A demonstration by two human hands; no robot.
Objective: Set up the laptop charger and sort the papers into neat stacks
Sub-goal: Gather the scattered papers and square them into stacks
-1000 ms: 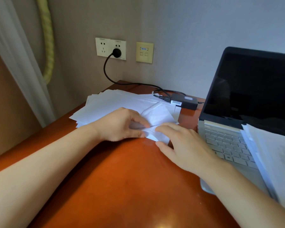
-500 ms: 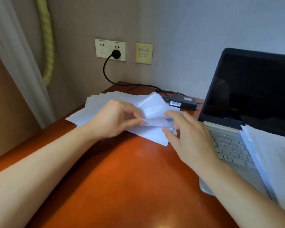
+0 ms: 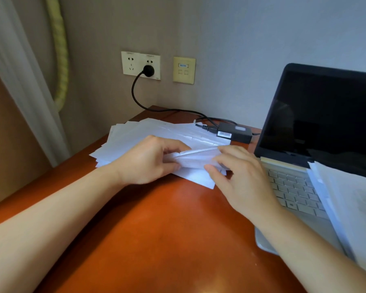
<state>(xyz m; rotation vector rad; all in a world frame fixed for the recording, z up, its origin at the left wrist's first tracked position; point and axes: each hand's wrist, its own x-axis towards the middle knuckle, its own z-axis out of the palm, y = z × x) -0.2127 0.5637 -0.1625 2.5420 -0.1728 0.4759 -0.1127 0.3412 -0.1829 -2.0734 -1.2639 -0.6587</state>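
Bridging left hand [image 3: 148, 160] and right hand [image 3: 243, 180], pinched crumpled sheet [image 3: 197, 158] over scattered papers [image 3: 156, 131].

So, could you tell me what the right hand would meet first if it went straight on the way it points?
The right hand pinches the sheet, so that comes first; past it, probably the pile, close by the left hand. Depth is unclear.

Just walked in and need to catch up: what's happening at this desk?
A person is sorting papers. The left hand and right hand both grip a creased sheet just above the loose pile on the desk. The charger lies behind the pile, its plug in the wall socket. The open laptop is dark, with another stack lying on its keyboard.
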